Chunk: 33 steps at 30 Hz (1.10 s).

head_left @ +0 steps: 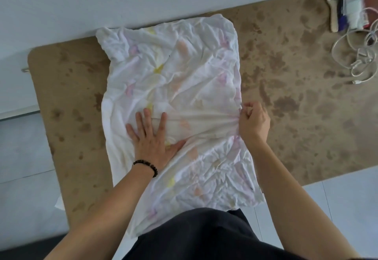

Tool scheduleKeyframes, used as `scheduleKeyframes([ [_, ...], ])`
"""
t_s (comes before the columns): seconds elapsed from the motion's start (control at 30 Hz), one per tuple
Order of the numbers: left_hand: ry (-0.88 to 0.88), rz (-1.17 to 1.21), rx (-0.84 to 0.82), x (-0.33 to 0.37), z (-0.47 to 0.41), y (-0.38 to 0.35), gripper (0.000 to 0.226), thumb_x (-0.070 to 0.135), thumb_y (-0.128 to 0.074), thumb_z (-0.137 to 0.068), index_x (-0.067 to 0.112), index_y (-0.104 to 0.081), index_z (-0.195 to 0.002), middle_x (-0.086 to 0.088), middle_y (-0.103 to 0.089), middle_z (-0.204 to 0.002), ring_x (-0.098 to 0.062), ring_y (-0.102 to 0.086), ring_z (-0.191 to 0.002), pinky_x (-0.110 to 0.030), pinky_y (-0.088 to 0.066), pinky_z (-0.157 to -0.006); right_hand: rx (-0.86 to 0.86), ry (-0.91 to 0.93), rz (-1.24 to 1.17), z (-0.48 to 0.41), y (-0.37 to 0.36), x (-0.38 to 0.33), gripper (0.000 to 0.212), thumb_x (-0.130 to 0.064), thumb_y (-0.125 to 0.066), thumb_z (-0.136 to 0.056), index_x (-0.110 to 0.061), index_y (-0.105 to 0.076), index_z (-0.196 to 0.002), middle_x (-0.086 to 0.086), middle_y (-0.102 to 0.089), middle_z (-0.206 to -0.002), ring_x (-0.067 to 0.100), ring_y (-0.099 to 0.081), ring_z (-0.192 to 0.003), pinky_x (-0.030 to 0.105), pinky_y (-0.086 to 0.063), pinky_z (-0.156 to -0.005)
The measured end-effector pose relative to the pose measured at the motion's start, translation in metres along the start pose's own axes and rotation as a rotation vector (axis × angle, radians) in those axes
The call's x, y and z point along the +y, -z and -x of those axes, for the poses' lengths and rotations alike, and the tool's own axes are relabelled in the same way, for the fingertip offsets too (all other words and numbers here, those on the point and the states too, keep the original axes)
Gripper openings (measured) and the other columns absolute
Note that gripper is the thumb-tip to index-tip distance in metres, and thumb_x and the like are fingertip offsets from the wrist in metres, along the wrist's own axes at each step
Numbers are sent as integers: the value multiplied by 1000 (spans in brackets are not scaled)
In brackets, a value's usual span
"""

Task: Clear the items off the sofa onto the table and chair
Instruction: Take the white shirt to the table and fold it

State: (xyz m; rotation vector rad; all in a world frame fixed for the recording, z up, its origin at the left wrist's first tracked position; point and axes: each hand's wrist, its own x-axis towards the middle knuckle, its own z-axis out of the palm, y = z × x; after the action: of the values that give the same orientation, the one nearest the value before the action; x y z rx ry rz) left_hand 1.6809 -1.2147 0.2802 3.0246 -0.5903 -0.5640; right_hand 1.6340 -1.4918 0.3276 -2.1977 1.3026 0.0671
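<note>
As you leaned over the brown, dark-mottled flat table (pixel 296 100), the crumpled white fabric cloth with a faint pink, yellow and orange print (pixel 184 69) lay spread across it. Its near end hung past the table edge towards your body. Your left hand (pixel 152 137) lay on the cloth with fingers straight and spread, palm pressing down and grasping nothing. A dark beaded bracelet (pixel 146 165) sat on that wrist. Your right hand (pixel 253 121) had its fingers curled, pinching the cloth's right edge. Tight creases ran from that pinch across to your flat left palm. Most of the cloth stretched away beyond both hands, and a smaller part lay nearer you than the pinch. Far beyond the pinch, and off to its right, lay a loose coil of white cable (pixel 360 55) and a pale-handled brush (pixel 334 8), both well apart from the cloth.

The cloth was on the table rather than the sofa, so the step in hand looked like flattening or folding it there. The next move probably called for drawing the pinched edge over towards the left palm. That palm would need to hold the fabric down so it did not slide. The hanging end might otherwise have dragged the cloth off. Neither sofa nor chair was in view.
</note>
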Motion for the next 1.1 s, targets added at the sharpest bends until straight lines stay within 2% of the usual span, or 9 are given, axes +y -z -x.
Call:
scheduleKeyframes([
  [0.17,-85,18,3,-8,24,-6,106,90,-25,-74,26,-4,-155,-21,8,-160,-40,4,-148,-68,-5,-112,37,-63,20,21,-3,15,35,-9,-48,-96,-16,-52,-131,12,-47,-124,23,-47,-80,32,-39,-75],
  [0.3,-109,24,13,-11,39,-9,102,90,-22,-75,29,-8,-155,-18,9,-161,-37,5,-148,-66,-6,-113,-41,65,139,28,-12,3,44,-48,-52,-96,-21,-55,-130,8,-49,-125,27,-56,-102,35,-44,-83],
  [0.37,-96,22,-1,-9,36,-6,103,91,-23,-73,32,-8,-155,-17,13,-161,-37,7,-148,-66,-5,-113,-62,72,196,24,-14,-3,45,-52,-54,-93,-22,-59,-126,6,-53,-123,26,-53,-110,37,-43,-94],
  [0.5,-102,15,11,-7,30,-3,107,95,-27,-67,35,-8,-154,-16,15,-161,-37,8,-148,-69,-4,-111,81,136,101,21,-7,-3,27,-37,-52,-98,-20,-65,-114,3,-61,-109,22,-55,-93,31,-39,-74],
  [0.6,-101,23,4,-5,26,-1,112,98,-28,-62,37,-6,-154,-15,17,-160,-38,11,-147,-72,-2,-109,63,147,114,23,-4,4,26,-32,-46,-101,-19,-64,-115,2,-64,-97,22,-56,-84,30,-37,-69],
  [0.77,-110,34,3,-2,20,2,118,101,-28,-58,36,-5,-153,-14,17,-160,-38,11,-147,-73,-3,-108,-21,46,63,29,-5,2,42,-50,-49,-97,-18,-57,-123,-4,-62,-84,21,-59,-89,31,-41,-75],
  [0.87,-121,35,11,-3,20,2,117,100,-26,-58,36,-6,-153,-14,16,-161,-38,11,-147,-73,-2,-108,105,128,85,35,-4,1,35,-48,-48,-99,-19,-64,-110,-9,-57,-79,18,-53,-75,30,-37,-68],
  [0.97,-144,31,22,-4,22,0,114,99,-26,-61,36,-6,-154,-13,15,-161,-38,11,-147,-72,-3,-109,303,77,-19,27,4,10,32,-40,-46,-101,-12,-61,-100,0,-60,-86,19,-48,-73,29,-31,-66],
  [1.1,-173,22,32,-5,27,-7,111,96,-29,-66,33,-8,-154,-15,13,-161,-37,9,-148,-72,-6,-109,145,-78,84,19,4,25,29,-30,-48,-100,-12,-56,-120,12,-57,-121,32,-56,-102,31,-34,-74],
])
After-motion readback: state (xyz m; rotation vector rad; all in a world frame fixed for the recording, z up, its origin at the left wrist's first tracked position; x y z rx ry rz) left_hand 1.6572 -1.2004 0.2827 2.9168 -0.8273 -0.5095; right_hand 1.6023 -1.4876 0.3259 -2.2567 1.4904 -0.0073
